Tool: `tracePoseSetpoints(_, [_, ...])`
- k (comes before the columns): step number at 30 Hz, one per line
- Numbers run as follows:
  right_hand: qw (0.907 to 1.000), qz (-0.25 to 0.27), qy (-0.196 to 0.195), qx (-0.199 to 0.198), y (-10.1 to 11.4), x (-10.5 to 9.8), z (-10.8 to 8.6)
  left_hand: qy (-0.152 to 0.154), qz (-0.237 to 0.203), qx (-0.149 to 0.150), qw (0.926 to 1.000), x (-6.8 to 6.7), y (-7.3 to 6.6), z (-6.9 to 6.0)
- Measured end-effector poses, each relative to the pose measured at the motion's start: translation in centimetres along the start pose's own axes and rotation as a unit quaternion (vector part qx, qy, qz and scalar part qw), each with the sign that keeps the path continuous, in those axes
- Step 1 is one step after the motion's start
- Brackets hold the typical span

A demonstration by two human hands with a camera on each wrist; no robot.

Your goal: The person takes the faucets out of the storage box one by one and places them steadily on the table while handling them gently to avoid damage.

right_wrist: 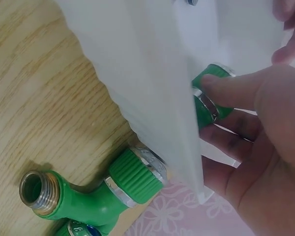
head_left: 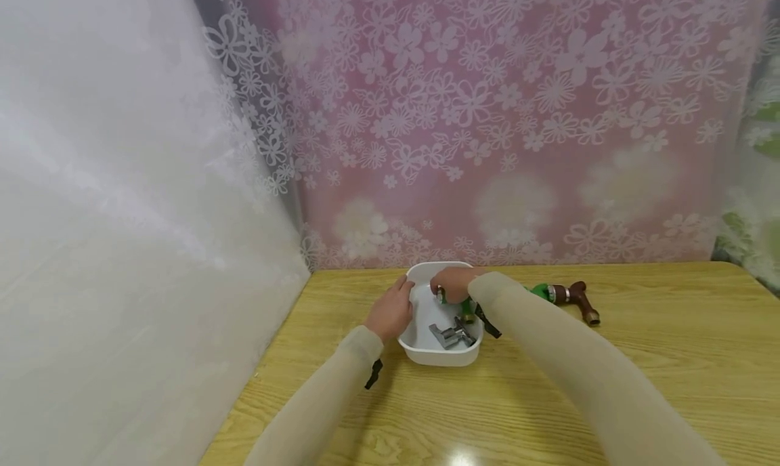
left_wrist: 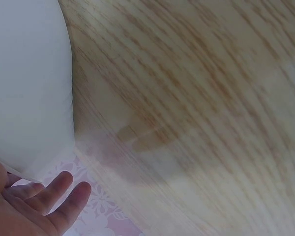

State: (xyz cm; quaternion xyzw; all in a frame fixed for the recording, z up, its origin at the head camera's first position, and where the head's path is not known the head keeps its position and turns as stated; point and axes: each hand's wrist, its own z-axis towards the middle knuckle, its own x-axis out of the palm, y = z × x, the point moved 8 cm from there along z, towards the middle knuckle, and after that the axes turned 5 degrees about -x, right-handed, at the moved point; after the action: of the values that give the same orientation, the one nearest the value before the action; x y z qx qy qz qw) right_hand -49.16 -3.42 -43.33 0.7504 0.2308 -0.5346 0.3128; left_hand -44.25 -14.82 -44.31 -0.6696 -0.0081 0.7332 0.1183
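A white basin [head_left: 441,357] stands on the wooden table. My left hand [head_left: 391,311] is at its left rim, thumb inside and fingers outside; in the left wrist view the fingers of that hand [left_wrist: 32,206] lie against the outer wall. Inside the basin my right hand [head_left: 453,284] pinches a green fitting; in the right wrist view the thumb and fingers of this hand [right_wrist: 255,132] are round the green fitting [right_wrist: 206,110] with a metal band. Grey metal pieces [head_left: 451,336] and a green part with a brass end [head_left: 468,311] lie nearer the front of the basin.
Right of the basin, partly behind my right sleeve, lies a green fitting [head_left: 539,290] beside a dark red one [head_left: 580,301]. In the right wrist view a green fitting with a threaded metal end [right_wrist: 93,206] lies close outside the basin. A flowered curtain [head_left: 512,147] hangs behind the table.
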Motion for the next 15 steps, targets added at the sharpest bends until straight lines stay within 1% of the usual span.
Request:
tracePoseSetpoints(4, [0.9999,0.006,-0.006,-0.006,0.5,-0.4,-0.3,0.006,-0.008,-0.002,1.0,0.0,0.1,-0.1])
tracePoseSetpoints(9, [0.9992,-0.006,-0.02,-0.034,1.0,-1.2,-0.8,0.001,-0.008,0.005,1.0,-0.2,0.0,-0.2])
tracePoseSetpoints(11, [0.9988,0.0,-0.025,-0.042,1.2,-1.5,-1.0,-0.002,-0.007,0.007,0.9999,-0.2,-0.1,-0.2])
tracePoseSetpoints(15, [0.9982,0.023,-0.034,-0.044,1.2,-1.8,-1.6,-0.005,-0.009,0.009,0.9999,-0.2,-0.3,-0.2])
